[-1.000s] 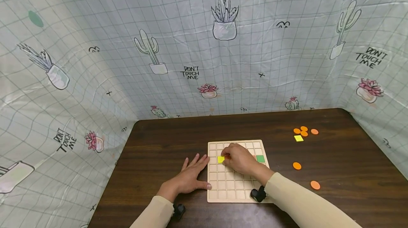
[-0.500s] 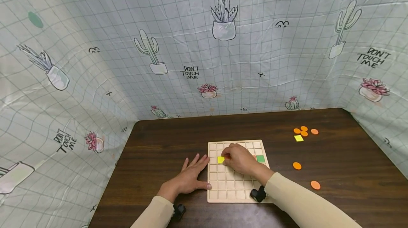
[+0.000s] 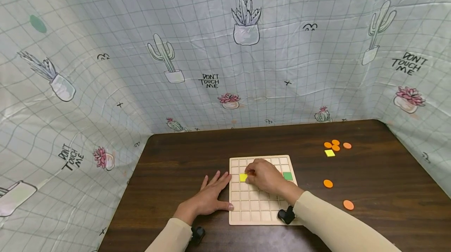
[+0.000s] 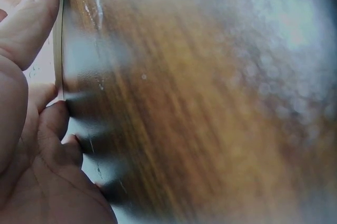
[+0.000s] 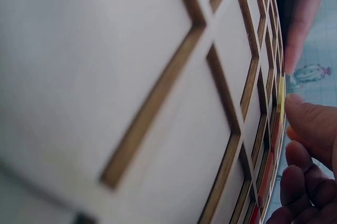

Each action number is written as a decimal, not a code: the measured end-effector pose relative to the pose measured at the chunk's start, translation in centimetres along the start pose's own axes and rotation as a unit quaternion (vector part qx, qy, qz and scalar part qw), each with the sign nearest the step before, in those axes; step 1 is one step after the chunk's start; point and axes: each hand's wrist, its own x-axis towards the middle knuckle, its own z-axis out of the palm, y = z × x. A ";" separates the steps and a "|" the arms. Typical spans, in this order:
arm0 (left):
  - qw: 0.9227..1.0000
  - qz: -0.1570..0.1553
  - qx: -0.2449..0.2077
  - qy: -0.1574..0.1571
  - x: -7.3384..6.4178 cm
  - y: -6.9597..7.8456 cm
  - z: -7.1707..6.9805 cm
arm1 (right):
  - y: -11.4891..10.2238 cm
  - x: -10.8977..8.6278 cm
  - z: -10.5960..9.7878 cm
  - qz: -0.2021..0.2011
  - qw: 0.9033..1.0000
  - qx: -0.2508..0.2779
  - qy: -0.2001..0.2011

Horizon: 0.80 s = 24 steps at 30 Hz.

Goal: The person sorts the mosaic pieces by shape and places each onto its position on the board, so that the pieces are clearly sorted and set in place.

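My right hand (image 3: 266,175) reaches over a pale wooden grid board (image 3: 244,216), thumb and fingers curled together. In the right wrist view, an orange piece (image 5: 290,133) shows between the thumb and curled fingers, mostly hidden. Close by the thumb tip sits a yellow square tile (image 3: 243,177) in a board cell. A green square tile (image 3: 287,176) lies further right in the same row, with a reddish piece (image 5: 270,168) partly covered by the hand. My left hand (image 3: 208,197) spreads its fingers against the board's left edge, thumb at the lower part.
On the dark wooden table (image 3: 176,154), several orange discs (image 3: 336,142) lie at the back right beside another yellow tile (image 3: 329,153). Two separate discs, one orange (image 3: 328,184) and one peach-orange (image 3: 348,205), lie nearer the front. A cactus-print curtain (image 3: 197,48) hangs around the table.
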 end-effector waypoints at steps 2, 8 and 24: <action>1.000 0.002 -0.001 -0.001 -0.1 0.0 -0.1 | 0.0 0.0 -0.1 0.003 1.000 0.001 0.008; 1.000 0.005 -0.001 -0.002 -0.2 0.1 -0.2 | 0.2 0.0 -0.5 0.021 1.000 0.002 0.015; 1.000 0.004 0.000 -0.002 -0.2 0.2 -0.1 | 1.9 -0.4 -4.1 0.046 0.999 0.017 0.007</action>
